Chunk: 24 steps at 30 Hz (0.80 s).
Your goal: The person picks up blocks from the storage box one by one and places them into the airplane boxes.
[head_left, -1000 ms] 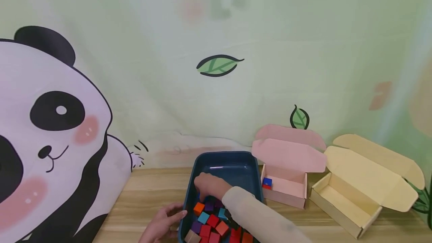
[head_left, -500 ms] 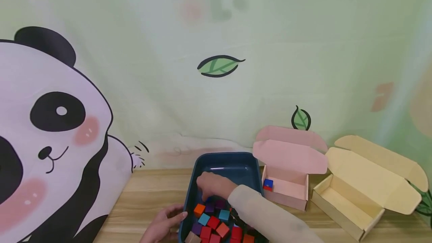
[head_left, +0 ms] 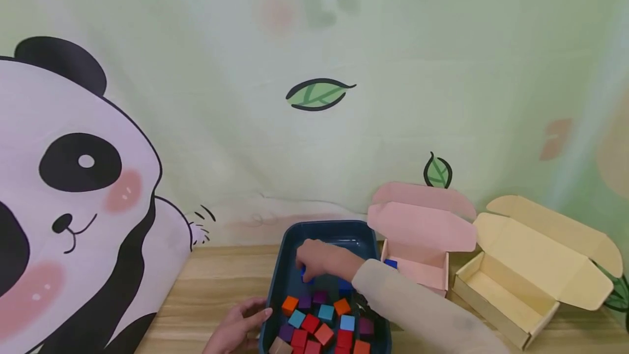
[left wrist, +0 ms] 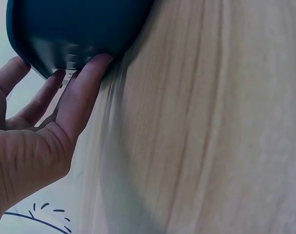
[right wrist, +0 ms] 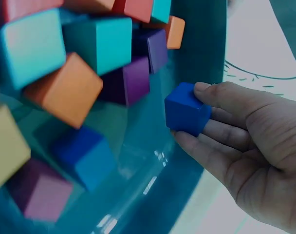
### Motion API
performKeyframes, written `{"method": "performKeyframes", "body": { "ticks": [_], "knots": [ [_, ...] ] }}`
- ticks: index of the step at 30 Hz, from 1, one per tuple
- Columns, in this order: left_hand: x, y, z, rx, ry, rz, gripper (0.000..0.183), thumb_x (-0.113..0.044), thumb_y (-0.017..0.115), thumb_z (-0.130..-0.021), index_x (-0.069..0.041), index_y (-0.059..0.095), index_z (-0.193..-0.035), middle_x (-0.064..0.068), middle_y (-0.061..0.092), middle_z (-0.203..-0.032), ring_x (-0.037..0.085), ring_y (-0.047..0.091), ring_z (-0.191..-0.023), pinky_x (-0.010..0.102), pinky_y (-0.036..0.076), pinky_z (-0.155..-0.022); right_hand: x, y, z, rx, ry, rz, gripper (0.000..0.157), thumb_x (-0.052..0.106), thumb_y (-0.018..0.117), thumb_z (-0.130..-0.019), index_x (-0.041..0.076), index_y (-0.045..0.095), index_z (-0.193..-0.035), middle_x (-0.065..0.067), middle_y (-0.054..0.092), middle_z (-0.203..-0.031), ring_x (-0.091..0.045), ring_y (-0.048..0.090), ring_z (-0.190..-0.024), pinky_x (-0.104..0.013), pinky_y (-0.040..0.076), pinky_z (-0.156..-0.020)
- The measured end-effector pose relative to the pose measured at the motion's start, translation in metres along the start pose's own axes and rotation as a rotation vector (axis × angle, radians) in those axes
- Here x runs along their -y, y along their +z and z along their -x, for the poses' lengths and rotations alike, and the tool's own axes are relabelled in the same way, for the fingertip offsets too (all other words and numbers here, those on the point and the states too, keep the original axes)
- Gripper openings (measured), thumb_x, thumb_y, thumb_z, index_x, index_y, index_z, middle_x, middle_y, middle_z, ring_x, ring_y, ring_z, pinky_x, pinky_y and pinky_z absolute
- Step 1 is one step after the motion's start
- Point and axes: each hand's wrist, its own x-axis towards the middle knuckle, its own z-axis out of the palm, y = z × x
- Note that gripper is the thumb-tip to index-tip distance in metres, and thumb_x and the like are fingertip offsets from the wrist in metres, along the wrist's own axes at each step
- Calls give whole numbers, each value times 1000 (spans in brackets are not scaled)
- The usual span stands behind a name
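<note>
Here's the right hand (right wrist: 267,139), thumb and fingertips pinching a smooth blue cube (right wrist: 187,109) within the outline of the dark-blue, glossy rectangular tray (head_left: 365,245), apart from the mixed coloured cubes (head_left: 310,323); whether it touches the tray's floor, can't tell. Left hand (head_left: 237,324), fingers spread, touches the tray's left side. Right of the tray: an open pink cardboard box (head_left: 421,227), then an open cream cardboard box (head_left: 528,255).
</note>
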Motion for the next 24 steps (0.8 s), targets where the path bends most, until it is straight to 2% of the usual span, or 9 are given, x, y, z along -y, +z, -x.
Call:
{"method": "performKeyframes", "body": {
  "ticks": [6, 15, 20, 24],
  "knots": [
    [-1, 0, -1, -14, -8, 22, 67, -33, 65, -89, 2, 38, -140, 17, 55, -122, 25, 60, -93, 47, 52, -84, -25, -18, 18, -40, -24, 63, 26, 26, 73, -83, 15, 72, -107, 1, 68, -102, -10, 62, -83, -23, 52, -74],
    [-1, 0, -1, -2, -19, 17, 69, -34, 66, -88, 1, 38, -140, 17, 55, -122, 26, 61, -95, 46, 51, -85, -76, -44, 62, -111, -1, 178, 26, 26, 75, -81, 8, 73, -100, -4, 71, -98, -17, 63, -87, -30, 52, -79],
    [0, 0, -2, -12, -14, 6, 69, -34, 66, -88, 1, 38, -140, 18, 54, -122, 25, 61, -94, 46, 52, -84, -99, -51, 85, -122, 6, 187, 28, 24, 76, -80, 4, 73, -100, -7, 70, -99, -20, 63, -89, -34, 51, -80],
    [0, -1, -2, -18, -9, -14, 68, -34, 66, -88, 1, 40, -139, 17, 54, -121, 25, 61, -93, 46, 52, -83, -112, -56, 99, -152, 20, 198, 25, 22, 77, -78, 4, 74, -95, -7, 71, -92, -18, 63, -81, -33, 52, -75]
  ]
}}
